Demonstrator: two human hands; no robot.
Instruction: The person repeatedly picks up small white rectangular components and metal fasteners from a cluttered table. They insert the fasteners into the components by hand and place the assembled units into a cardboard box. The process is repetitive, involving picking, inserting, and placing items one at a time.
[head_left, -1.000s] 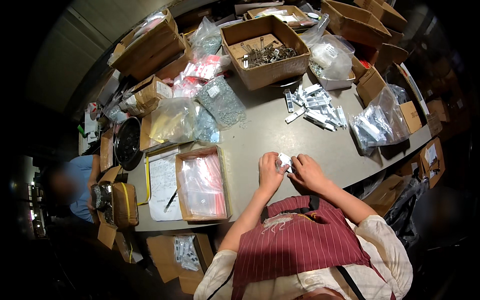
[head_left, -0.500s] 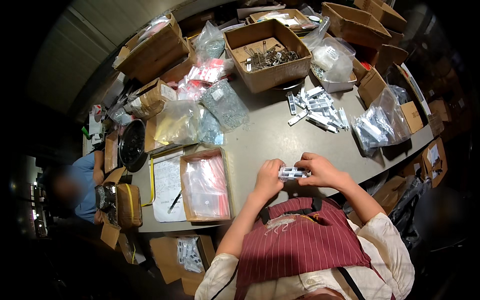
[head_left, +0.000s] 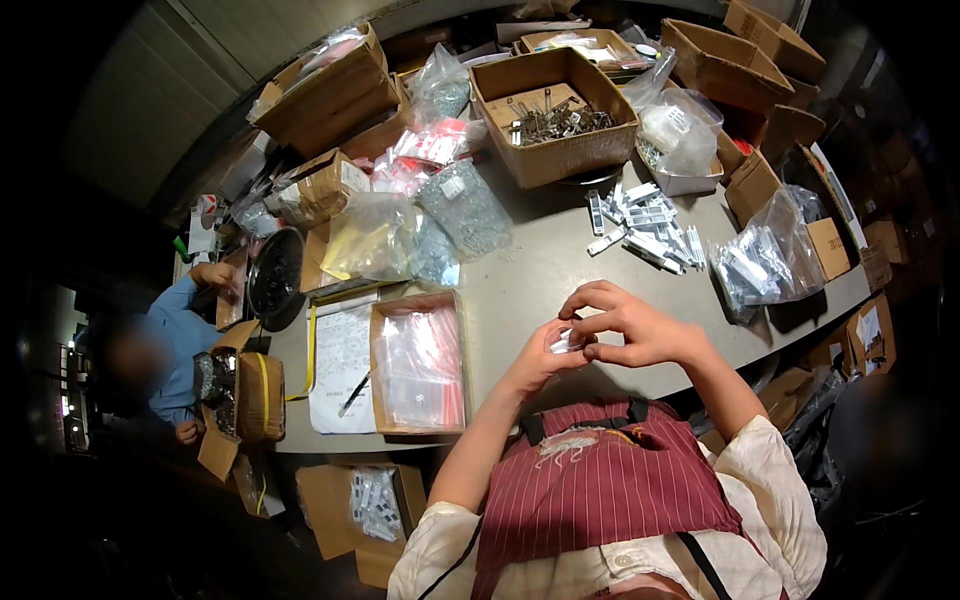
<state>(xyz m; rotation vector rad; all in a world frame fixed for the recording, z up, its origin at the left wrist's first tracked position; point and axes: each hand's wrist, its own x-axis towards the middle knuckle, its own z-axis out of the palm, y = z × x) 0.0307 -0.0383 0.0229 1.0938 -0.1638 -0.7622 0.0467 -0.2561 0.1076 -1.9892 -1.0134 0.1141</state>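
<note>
In front of my apron, a small clear bag (head_left: 566,341) with pale, narrow parts in it is largely covered by my fingers. My left hand (head_left: 540,355) is closed round it from below and the left. Over its top and right side curves my right hand (head_left: 632,328), thumb at the near edge and fingertips at the far edge. Farther off on the table lies a loose pile of white and silver slotted parts (head_left: 650,222). To the left of my hands, a shallow cardboard box (head_left: 463,370) holds flat clear bags with red edges.
Left of that box lie a written sheet (head_left: 330,370) and a pen (head_left: 354,394). A deep carton (head_left: 560,162) of metal pieces stands at the back. A filled clear bag (head_left: 765,260) rests at right. Beyond the left table edge, a person in blue (head_left: 180,350) works by a black bowl (head_left: 275,272).
My right hand has risen and arched its fingers over the bag, which now shows less. The left hand has turned to cup it. The other person's arm has reached up toward the bowl.
</note>
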